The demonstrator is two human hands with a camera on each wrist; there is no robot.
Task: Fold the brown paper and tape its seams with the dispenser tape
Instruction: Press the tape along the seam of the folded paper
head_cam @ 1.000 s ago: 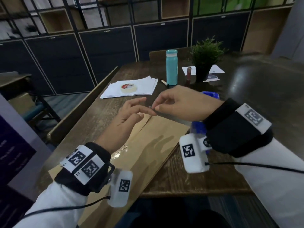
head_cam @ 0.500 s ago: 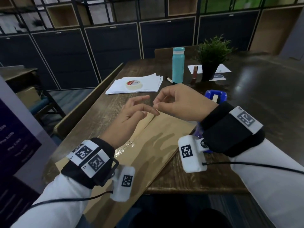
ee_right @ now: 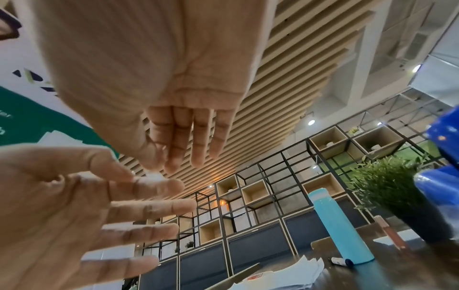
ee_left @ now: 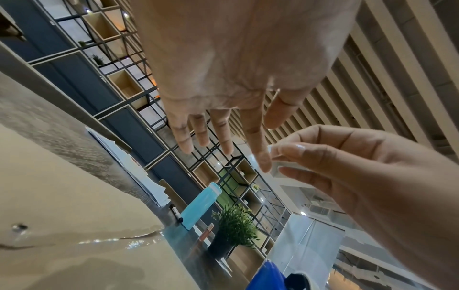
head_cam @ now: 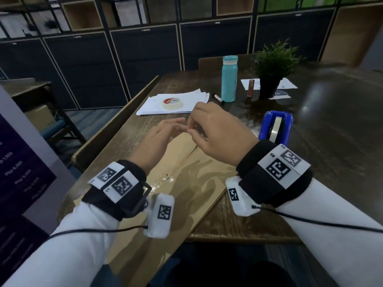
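Note:
The folded brown paper (head_cam: 186, 183) lies lengthwise on the wooden table (head_cam: 238, 224), and a glossy strip of tape covers part of its middle seam (head_cam: 163, 181). Both hands hover above its far end. My right hand (head_cam: 189, 129) pinches a small piece of clear tape (ee_left: 280, 166) between thumb and forefinger. My left hand (head_cam: 178, 126) has its fingers stretched out, and its index fingertip (ee_left: 263, 162) touches that tape. The blue tape dispenser (head_cam: 276, 127) stands on the table just right of my right wrist.
A masking tape roll (head_cam: 172, 103) sits on white sheets (head_cam: 153, 104) beyond the hands. Further back are a marker (head_cam: 219, 98), a teal bottle (head_cam: 229, 78), a reddish tube (head_cam: 250, 88) and a potted plant (head_cam: 271, 79). A bench (head_cam: 116, 125) runs along the table's left side.
The hands stay together over the paper's far end, the right still pinching the tape piece. My right wrist has shifted, so more of the dispenser shows.

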